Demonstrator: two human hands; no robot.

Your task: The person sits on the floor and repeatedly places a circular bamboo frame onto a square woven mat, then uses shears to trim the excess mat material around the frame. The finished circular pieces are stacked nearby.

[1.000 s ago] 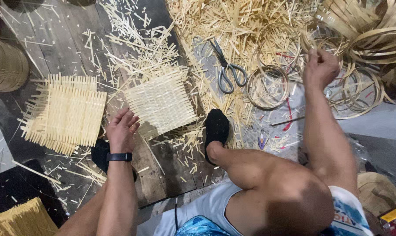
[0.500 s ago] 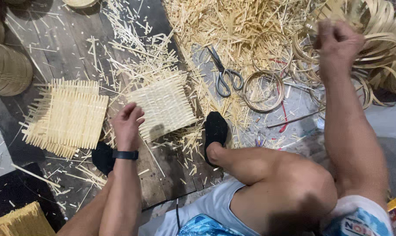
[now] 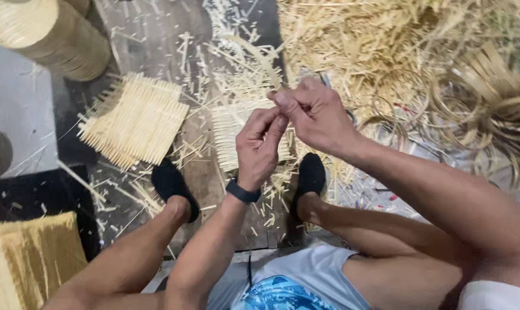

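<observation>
My two hands meet in front of me above the floor. My right hand [image 3: 317,115] pinches the lower end of a thin pale bamboo strip [image 3: 266,60] that curves up and to the left. My left hand [image 3: 260,146], with a dark band on its wrist, has its fingertips closed on the same spot, touching the right hand's fingers. Under the hands a small square woven bamboo mat [image 3: 228,135] lies on the floor, partly hidden. A second woven mat [image 3: 136,117] lies further left.
My feet in black shoes [image 3: 174,186] [image 3: 312,175] rest on the wooden floor. A pile of bamboo strips [image 3: 357,40] and coiled bamboo rings [image 3: 490,97] fill the right. Stacked round woven pieces [image 3: 47,34] stand top left, a yellow stack [image 3: 30,264] bottom left.
My right hand came back from the ring pile on the right to the centre. My left hand rose off the floor by the mat and joined it on the strip.
</observation>
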